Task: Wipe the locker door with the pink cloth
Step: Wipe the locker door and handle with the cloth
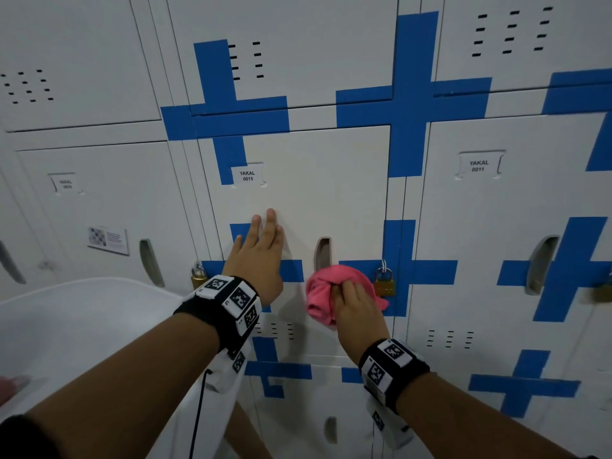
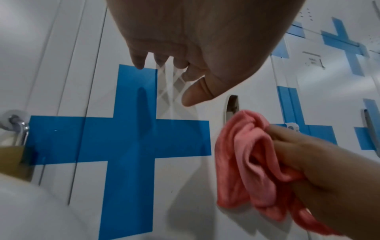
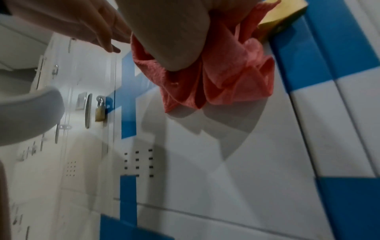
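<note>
The white locker door [image 1: 318, 180] labelled YAKAL 0015 faces me, with blue tape crosses at its corners. My right hand [image 1: 354, 303] grips the bunched pink cloth [image 1: 323, 293] against the door's lower half, just below the recessed handle [image 1: 323, 253]. From the wrist views the pink cloth [image 2: 252, 162] [image 3: 216, 74] shows crumpled in my fingers. My left hand [image 1: 261, 246] lies flat with straight fingers on the door's left side, over a blue tape cross [image 2: 123, 139].
A brass padlock [image 1: 384, 283] hangs right of the cloth, another padlock [image 1: 198, 276] left of my left wrist. A white rounded tub or cart edge [image 1: 82, 293] stands at lower left. Neighbouring lockers surround the door on every side.
</note>
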Demonstrator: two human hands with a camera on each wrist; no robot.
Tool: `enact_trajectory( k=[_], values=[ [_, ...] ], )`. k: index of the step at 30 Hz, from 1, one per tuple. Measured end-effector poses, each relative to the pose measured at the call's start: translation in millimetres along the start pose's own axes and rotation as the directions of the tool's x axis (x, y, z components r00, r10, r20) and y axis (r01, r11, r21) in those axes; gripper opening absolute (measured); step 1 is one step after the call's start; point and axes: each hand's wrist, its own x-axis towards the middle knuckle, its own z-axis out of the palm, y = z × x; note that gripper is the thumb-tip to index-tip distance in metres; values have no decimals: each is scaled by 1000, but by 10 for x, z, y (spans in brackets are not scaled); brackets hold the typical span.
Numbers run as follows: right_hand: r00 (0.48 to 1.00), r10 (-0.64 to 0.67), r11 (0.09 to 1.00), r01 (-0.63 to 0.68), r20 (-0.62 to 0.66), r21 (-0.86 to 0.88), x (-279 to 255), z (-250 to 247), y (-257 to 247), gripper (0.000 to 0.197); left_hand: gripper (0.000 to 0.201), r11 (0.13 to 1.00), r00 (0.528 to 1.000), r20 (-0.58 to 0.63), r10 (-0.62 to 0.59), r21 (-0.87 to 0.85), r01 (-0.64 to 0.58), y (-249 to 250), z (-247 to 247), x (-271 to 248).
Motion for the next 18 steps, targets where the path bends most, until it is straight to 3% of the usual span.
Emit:
enact_trajectory(
  k=[4, 10, 14, 18],
  values=[
    [998, 1, 1000, -1, 59, 9, -171, 64, -26, 54, 83, 1000, 998, 63, 11, 6, -11, -64, -48, 7],
    [989, -30, 991, 48, -144, 121, 156, -270, -270, 67, 86, 1000, 996, 89, 20, 4, -20, -64, -70, 4],
    [989, 50, 990, -30, -139, 141, 465, -398, -403, 58, 87, 1000, 996, 90, 23, -13, -22, -71, -101, 10],
    [971, 154, 964, -108, -183, 242, 449, -322, -493, 60, 84, 999, 996, 83, 35, -13, -34, -93, -99, 11]
  ],
)
